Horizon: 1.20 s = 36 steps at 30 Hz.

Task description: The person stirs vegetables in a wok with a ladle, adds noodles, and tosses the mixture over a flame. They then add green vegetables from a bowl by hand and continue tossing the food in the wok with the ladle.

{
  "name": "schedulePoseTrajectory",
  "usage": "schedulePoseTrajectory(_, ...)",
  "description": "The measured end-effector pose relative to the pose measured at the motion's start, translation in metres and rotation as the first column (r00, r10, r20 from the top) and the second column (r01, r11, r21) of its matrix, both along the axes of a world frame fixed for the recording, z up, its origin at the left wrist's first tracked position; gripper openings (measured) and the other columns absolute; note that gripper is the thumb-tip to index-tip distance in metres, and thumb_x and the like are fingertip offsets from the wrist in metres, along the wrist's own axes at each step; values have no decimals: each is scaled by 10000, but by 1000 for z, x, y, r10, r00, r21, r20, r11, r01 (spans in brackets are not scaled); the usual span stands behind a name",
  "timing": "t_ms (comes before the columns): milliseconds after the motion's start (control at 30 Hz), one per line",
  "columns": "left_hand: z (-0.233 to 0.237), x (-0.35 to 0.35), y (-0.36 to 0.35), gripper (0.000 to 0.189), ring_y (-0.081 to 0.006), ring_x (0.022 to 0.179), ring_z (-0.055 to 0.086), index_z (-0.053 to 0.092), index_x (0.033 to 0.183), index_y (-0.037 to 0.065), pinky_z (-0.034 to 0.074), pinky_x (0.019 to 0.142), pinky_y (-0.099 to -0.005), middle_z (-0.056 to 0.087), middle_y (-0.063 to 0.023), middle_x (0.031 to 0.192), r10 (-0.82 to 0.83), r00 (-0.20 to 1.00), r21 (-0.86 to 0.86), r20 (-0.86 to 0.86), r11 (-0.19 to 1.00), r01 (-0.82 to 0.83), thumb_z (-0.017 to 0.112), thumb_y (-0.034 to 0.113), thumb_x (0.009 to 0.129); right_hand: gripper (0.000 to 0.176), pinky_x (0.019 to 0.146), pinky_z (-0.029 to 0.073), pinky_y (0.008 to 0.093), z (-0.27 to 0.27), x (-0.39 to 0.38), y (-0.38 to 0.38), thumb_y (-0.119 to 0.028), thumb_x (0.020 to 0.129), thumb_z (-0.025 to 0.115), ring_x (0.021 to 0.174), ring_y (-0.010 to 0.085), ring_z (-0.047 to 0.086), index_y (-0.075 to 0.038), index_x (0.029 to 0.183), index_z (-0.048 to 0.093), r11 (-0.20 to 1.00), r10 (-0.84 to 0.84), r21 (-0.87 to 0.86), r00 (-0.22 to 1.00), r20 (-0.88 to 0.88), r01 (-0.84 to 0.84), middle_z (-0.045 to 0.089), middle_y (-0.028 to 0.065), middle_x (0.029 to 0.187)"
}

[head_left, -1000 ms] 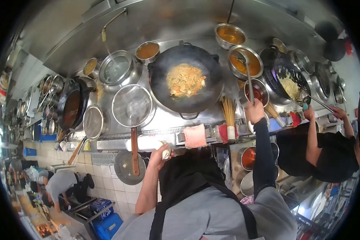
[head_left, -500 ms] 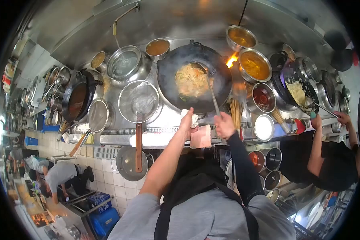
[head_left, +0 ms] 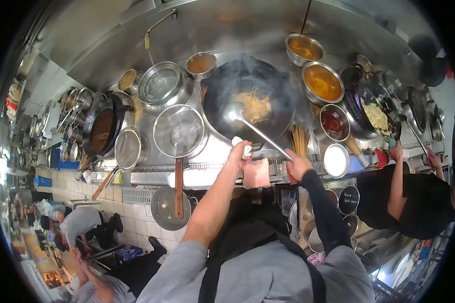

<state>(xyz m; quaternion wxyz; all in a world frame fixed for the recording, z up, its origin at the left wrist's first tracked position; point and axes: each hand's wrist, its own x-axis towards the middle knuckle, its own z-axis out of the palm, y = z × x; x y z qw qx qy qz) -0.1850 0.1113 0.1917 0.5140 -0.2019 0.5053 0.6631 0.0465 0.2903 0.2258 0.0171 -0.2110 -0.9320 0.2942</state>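
Note:
My left hand (head_left: 239,155) is closed round a folded white cloth (head_left: 245,147) at the near edge of the black wok (head_left: 217,118). The wok's handle is mostly hidden there. In my right hand (head_left: 299,165) I grip the shaft of a long metal ladle (head_left: 232,112), whose bowl hangs over the left part of the wok. Pale noodles (head_left: 256,108) lie in the wok under rising steam. A pinkish folded cloth (head_left: 257,174) hangs on the stove's front edge between my hands.
A wooden-handled strainer (head_left: 179,132) lies left of the wok, below a water pot (head_left: 159,83) under a running tap. Bowls of yellow liquid (head_left: 322,83), red sauce (head_left: 334,122) and white contents (head_left: 336,160) stand right. A co-worker's arm (head_left: 397,174) works at another wok (head_left: 381,108).
The ladle's bowl has swung left and nearer, off the noodles, and my right hand has shifted right. The noodle heap sits farther right. The flame is out of sight. Another person appears lower left.

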Motion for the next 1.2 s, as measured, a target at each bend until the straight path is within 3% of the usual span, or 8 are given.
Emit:
schedulePoseTrajectory(200,21,59,-13,152,-209,603,590,582,1013,62,436,456,-271,585,-78,828,210,975,100,-78,974,-202,632,130,887,388,786,531,493,61,80,-61,-129,960,576,868,448,673,-50,1338,534,969,-177,-185,982,-72,161,703,195,987)
schedulePoseTrajectory(300,79,82,-37,107,-201,602,590,565,998,54,422,447,-254,592,-74,849,136,991,67,20,988,-137,600,122,923,318,461,437,334,125,89,-63,-130,994,569,518,160,512,-75,1306,543,529,-247,-813,961,124,241,558,44,742)
schedulePoseTrajectory(400,96,68,-33,88,-183,599,585,553,965,53,417,442,-248,599,-84,820,215,977,127,3,969,-214,585,128,932,260,358,325,244,182,83,-54,-98,999,559,432,53,391,-69,1257,554,135,-209,-920,918,337,368,487,-17,690)
schedulePoseTrajectory(700,21,143,-88,125,-185,489,566,556,960,0,396,365,-308,610,-109,741,-131,979,-192,-157,976,100,583,114,917,362,390,345,241,92,48,-68,-103,988,572,441,58,423,-49,1345,542,863,-163,-503,963,-214,34,522,-6,720)
schedulePoseTrajectory(800,56,137,-83,106,-194,511,572,541,978,25,399,372,-297,588,-107,731,30,985,-61,-171,997,-41,580,101,916,421,482,400,274,114,57,-59,-78,951,612,511,89,478,-32,1362,534,887,-78,-459,961,-265,-55,540,12,718)
schedulePoseTrajectory(867,106,111,-68,104,-182,533,567,559,973,56,386,399,-250,585,-82,750,174,983,87,-67,982,-168,598,140,924,429,625,498,357,199,71,-57,-92,910,653,654,178,596,10,1313,547,544,-130,-767,937,324,341,587,88,735)
schedulePoseTrajectory(1033,34,71,-36,150,-180,509,573,573,955,41,398,388,-292,603,-68,713,228,964,65,-136,973,-221,604,185,929,428,804,524,402,120,44,-42,-110,875,657,871,331,671,10,1277,572,866,-15,-501,999,-35,-5,685,202,958)
schedulePoseTrajectory(1200,17,118,-72,112,-206,491,557,559,984,10,395,370,-302,559,-102,700,-73,991,-167,-115,984,53,542,90,908,399,843,509,384,116,48,-66,-83,893,631,911,302,636,1,1277,562,921,-147,-374,987,-65,112,647,185,980)
